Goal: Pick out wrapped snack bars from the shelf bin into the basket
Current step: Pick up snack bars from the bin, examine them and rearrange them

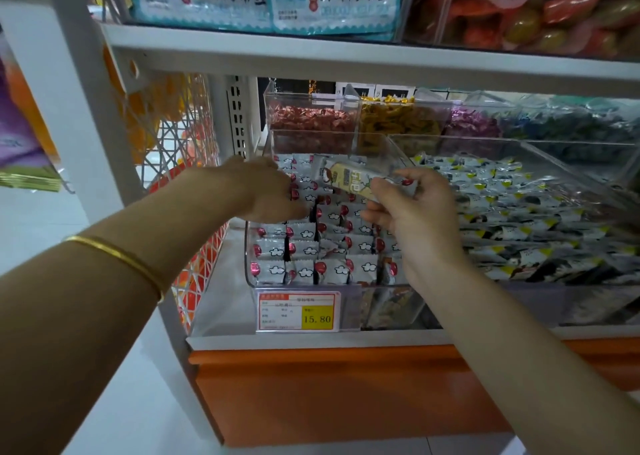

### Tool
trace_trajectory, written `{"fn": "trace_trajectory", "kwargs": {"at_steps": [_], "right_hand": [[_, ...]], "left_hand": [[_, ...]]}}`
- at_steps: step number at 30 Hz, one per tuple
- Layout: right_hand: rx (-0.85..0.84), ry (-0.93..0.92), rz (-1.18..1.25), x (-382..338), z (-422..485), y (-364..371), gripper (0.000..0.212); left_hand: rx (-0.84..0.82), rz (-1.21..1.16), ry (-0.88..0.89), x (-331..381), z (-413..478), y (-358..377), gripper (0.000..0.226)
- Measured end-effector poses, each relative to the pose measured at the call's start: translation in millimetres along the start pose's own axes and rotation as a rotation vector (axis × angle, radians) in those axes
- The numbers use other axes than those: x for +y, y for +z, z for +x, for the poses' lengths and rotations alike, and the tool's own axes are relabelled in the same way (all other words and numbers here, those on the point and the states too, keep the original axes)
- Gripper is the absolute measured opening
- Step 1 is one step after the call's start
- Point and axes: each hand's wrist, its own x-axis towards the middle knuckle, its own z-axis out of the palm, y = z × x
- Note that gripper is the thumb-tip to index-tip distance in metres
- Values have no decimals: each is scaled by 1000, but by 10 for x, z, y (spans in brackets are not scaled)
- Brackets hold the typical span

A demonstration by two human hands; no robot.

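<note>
Right hand pinches a snack bar by its end, likely light, slippery film, best held there — left hand curls over bars, grip unclear

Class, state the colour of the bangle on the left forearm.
Gold bangle, shown best in the head view.

Clear plastic bin, glossy wrappers

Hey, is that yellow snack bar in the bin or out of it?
Out: the right hand pinches the yellow snack bar, held above the clear bin.
</note>
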Motion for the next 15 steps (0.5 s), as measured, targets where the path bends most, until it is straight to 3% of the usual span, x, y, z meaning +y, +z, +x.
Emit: {"fn": "trace_trajectory", "kwargs": {"at_steps": [4,9,13,15], "right_hand": [[-61,-160,-245,-6,259,258,18],[-288,-449,-676,69,621,657,25],[-449,-491,-814,192,726,877,32],[-508,-487,-842,230,761,916,28]], "left_hand": [[157,-93,40,30,-280,103,65],[238,-149,17,105,-416,160,60],[285,-186,10,134,-461,204,58],[425,-338,22,160,-550,303,58]]}}
